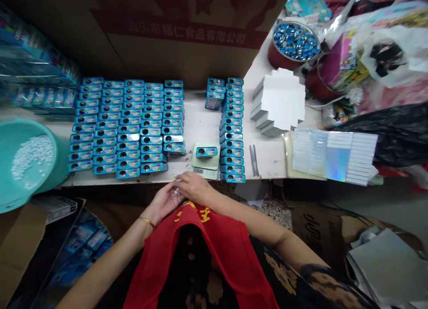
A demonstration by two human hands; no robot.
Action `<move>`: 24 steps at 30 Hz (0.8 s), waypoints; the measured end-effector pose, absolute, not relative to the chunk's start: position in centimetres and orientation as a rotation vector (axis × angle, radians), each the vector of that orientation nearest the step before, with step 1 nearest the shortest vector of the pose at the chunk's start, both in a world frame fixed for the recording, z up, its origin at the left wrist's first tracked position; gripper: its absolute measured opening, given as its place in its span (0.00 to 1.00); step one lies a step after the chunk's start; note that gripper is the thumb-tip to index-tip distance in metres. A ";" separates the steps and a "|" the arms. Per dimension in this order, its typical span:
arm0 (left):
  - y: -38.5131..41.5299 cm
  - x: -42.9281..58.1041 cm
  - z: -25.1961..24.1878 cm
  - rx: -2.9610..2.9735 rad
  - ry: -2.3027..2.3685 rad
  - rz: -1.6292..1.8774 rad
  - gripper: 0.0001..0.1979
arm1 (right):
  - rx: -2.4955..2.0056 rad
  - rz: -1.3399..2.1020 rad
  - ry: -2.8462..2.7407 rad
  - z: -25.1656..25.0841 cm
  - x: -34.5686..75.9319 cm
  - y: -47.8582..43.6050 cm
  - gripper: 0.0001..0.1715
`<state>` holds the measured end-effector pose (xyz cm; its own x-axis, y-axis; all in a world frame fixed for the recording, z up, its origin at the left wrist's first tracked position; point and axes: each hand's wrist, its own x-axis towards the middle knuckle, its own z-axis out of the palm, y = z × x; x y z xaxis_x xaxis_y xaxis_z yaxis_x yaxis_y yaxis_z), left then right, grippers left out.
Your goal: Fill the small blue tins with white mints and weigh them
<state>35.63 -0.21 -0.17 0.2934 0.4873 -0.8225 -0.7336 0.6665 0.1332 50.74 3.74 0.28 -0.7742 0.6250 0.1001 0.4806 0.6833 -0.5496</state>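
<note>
My left hand (162,203) is cupped, palm up, at the table's front edge, with a few small white tablets (176,191) showing at its fingers. Over those fingertips lies my right hand (194,187), its fingers curled and pressed together; what they pinch is hidden. Just beyond my hands, a pale green scale (197,161) carries one small blue tin (206,152). Several columns of the same blue tins (128,143) stand left of the scale, and another column (233,137) runs along its right.
A turquoise basin (60,162) of white tablets stands at far left. A metal strip (254,160), stacked white card pieces (281,99) and silvery sheets (337,155) lie to the right. Behind them is a pot of blue caps (294,41). A large carton (180,55) closes off the back.
</note>
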 end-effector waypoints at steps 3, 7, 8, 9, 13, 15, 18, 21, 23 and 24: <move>-0.4 35.3 -0.2 -0.319 1.016 0.811 0.09 | -1.310 0.556 -2.279 0.1 54.4 6.6 0.17; -0.6 34.9 -0.3 -0.343 1.029 0.830 0.09 | -1.541 0.568 -2.222 -1.3 58.7 10.2 0.28; -0.6 34.9 -0.3 -0.345 1.026 0.836 0.09 | -1.538 0.596 -2.253 -1.7 59.2 10.7 0.30; -0.6 34.8 -0.3 -0.347 1.023 0.843 0.09 | -1.535 0.620 -2.274 -2.0 59.4 11.0 0.31; -0.8 34.7 -0.5 -0.369 0.997 0.875 0.09 | -1.549 0.678 -2.267 -3.0 59.2 11.0 0.31; -1.0 34.6 -0.5 -0.379 0.984 0.882 0.09 | -1.542 0.701 -2.248 -3.2 59.1 10.9 0.30; -1.2 34.2 -0.5 -0.388 0.974 0.896 0.09 | -1.502 0.722 -2.232 -3.4 59.2 10.7 0.29; -1.6 33.8 -0.7 -0.396 0.968 0.912 0.10 | -1.482 0.736 -2.206 -3.6 59.2 10.7 0.27; -1.8 33.5 -0.9 -0.395 0.963 0.918 0.10 | -1.492 0.749 -2.174 -3.7 59.1 10.8 0.25; -2.0 33.3 -1.0 -0.394 0.961 0.921 0.10 | -1.504 0.760 -2.158 -3.8 59.0 10.8 0.25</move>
